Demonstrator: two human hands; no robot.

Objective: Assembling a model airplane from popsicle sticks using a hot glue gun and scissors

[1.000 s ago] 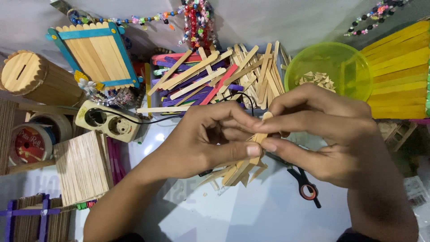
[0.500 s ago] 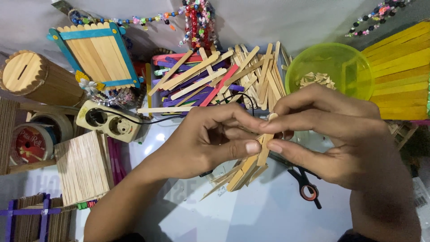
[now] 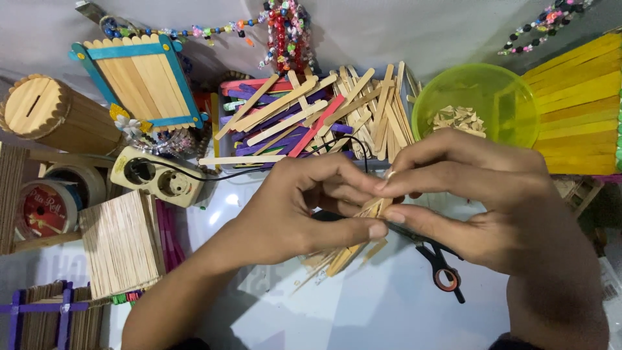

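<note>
Both hands meet over the middle of a white table. My left hand (image 3: 298,210) and my right hand (image 3: 473,194) pinch a small bundle of plain wooden craft sticks (image 3: 353,243) between thumbs and fingertips. The sticks fan out downward and to the left below my fingers. Black scissors with an orange ring (image 3: 440,269) lie under my right hand, partly hidden by it. Behind my hands sits a loose pile of plain and coloured craft sticks (image 3: 311,116).
A green bowl of wood offcuts (image 3: 476,107) stands at the back right beside yellow stick panels (image 3: 576,116). At the left are a stick frame with blue edges (image 3: 139,78), a round wooden box (image 3: 45,113), a power socket (image 3: 155,178), a tape roll (image 3: 45,207) and a stick panel (image 3: 120,243).
The stick bundle has shifted a little in my fingers and its loose ends now fan out lower. Both hands stay in nearly the same place.
</note>
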